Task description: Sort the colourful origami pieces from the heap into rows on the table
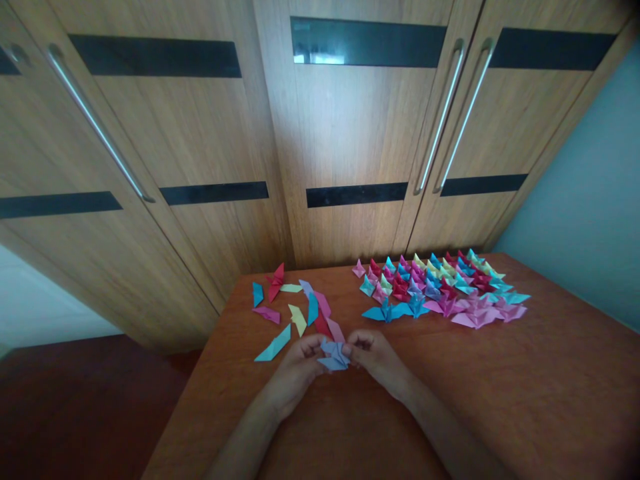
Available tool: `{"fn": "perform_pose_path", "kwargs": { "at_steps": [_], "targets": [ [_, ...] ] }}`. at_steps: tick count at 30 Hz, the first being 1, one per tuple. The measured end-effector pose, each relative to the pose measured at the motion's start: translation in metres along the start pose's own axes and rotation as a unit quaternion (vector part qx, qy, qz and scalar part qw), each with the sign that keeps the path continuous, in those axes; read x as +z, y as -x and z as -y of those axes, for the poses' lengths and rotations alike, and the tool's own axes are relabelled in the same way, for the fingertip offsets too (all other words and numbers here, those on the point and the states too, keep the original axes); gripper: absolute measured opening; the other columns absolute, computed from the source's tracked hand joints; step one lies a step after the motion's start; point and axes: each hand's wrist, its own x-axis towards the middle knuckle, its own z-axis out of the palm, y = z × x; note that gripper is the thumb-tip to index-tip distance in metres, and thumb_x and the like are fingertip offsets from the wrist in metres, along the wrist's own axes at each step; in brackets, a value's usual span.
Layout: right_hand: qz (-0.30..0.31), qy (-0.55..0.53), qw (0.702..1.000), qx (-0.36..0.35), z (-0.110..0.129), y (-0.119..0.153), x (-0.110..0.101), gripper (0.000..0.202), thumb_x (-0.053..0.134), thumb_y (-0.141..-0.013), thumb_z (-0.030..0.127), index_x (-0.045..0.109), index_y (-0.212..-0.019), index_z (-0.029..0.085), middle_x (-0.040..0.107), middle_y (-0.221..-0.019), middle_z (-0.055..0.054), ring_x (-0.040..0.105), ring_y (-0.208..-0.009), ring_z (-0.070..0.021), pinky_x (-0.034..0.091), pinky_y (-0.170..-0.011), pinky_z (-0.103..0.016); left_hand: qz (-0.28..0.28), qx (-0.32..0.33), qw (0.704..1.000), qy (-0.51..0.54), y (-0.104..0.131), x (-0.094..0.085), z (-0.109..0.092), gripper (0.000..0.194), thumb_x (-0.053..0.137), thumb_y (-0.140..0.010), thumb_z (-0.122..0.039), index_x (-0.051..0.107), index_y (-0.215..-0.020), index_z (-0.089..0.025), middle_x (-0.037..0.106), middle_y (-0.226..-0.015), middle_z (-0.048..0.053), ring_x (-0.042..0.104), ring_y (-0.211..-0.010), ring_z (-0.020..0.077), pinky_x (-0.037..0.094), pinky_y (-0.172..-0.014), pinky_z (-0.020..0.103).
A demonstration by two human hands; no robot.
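A small lavender origami piece (334, 357), folded with several pointed flaps, is held between my two hands just above the table. My left hand (299, 363) pinches its left side between thumb and fingers. On the other side, my right hand (376, 357) grips the right edge with thumb and curled fingers. Beyond my left hand lie loose folded paper strips, among them a turquoise one (274, 344), a yellow one (297, 319) and a pink one (335, 330). A red folded paper figure (276, 283) sits farther back.
Rows of colourful origami cranes (433, 288) stand at the table's back right, with larger pink ones (476, 311) and blue ones (386, 311) in front. Behind the brown table (525, 387) rises a wooden wardrobe (345, 133) with metal handles. A pale blue wall (585, 187) is at the right.
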Motion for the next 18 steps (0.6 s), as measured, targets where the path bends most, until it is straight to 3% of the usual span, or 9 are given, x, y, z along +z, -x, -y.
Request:
{"fn": "perform_pose_path", "kwargs": {
  "at_steps": [5, 8, 13, 18],
  "targets": [
    [-0.002, -0.091, 0.995, 0.028, 0.001, 0.001, -0.003, 0.027, 0.064, -0.076, 0.042, 0.060, -0.071, 0.016, 0.057, -0.060, 0.002, 0.049, -0.054, -0.0082, 0.035, -0.051, -0.020, -0.004, 0.019, 1.000, -0.013, -0.002, -0.004, -0.002, 0.006, 0.062, -0.072, -0.020, 0.063, -0.078, -0.016, 0.062, -0.076, 0.002, 0.055, -0.070, 0.0131, 0.041, -0.067, 0.023],
    [-0.013, -0.116, 0.993, 0.014, 0.003, 0.001, -0.006, 0.021, 0.063, -0.077, 0.039, 0.060, -0.079, 0.018, 0.060, -0.068, 0.001, 0.053, -0.059, -0.0095, 0.036, -0.051, -0.019, -0.041, 0.027, 0.993, -0.110, -0.006, -0.010, 0.000, 0.010, 0.060, -0.075, -0.026, 0.062, -0.076, -0.016, 0.061, -0.071, 0.000, 0.053, -0.066, 0.0129, 0.039, -0.063, 0.022],
    [-0.012, 0.039, 0.999, -0.032, 0.000, -0.003, -0.005, 0.018, 0.067, -0.073, 0.031, 0.063, -0.085, 0.018, 0.062, -0.077, 0.000, 0.056, -0.069, -0.0125, 0.041, -0.059, -0.022, -0.071, 0.088, 0.942, -0.316, -0.010, -0.014, 0.004, 0.015, 0.055, -0.079, -0.029, 0.063, -0.077, -0.016, 0.061, -0.072, 0.000, 0.053, -0.069, 0.0150, 0.038, -0.064, 0.023],
    [-0.013, 0.104, 0.994, -0.042, -0.001, -0.004, -0.003, 0.016, 0.066, -0.072, 0.031, 0.065, -0.079, 0.016, 0.061, -0.072, 0.000, 0.054, -0.066, -0.0117, 0.041, -0.059, -0.022, -0.060, 0.093, 0.924, -0.367, -0.010, -0.014, 0.006, 0.014, 0.053, -0.079, -0.027, 0.064, -0.079, -0.017, 0.061, -0.073, 0.000, 0.053, -0.070, 0.0158, 0.037, -0.063, 0.023]
  ]
}}
